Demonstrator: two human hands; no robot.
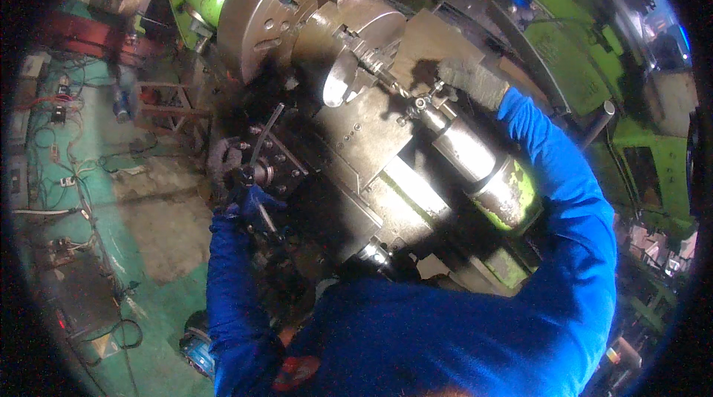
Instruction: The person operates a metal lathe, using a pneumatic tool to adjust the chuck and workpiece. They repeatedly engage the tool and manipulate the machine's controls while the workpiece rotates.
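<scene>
My right hand [475, 81], in a grey work glove, reaches over the far side of a shiny lathe tailstock quill [464, 148]. Its fingers look stretched out, close to a bolted clamp [421, 103] at the quill's front end. From this clamp a drill bit [399, 87] points toward the workpiece side. My left hand [225, 167], in a dark glove, is at the side of a tool post [275, 163] near a slanting lever [267, 133]; shadow hides its fingers and whatever they touch.
A large round faceplate [260, 18] fills the far end of the green lathe. The flat carriage [364, 137] lies between my arms. Cables [74, 204] run over the green floor on the left, beside a rusty steel frame [167, 103]. Green machine parts [564, 63] stand at right.
</scene>
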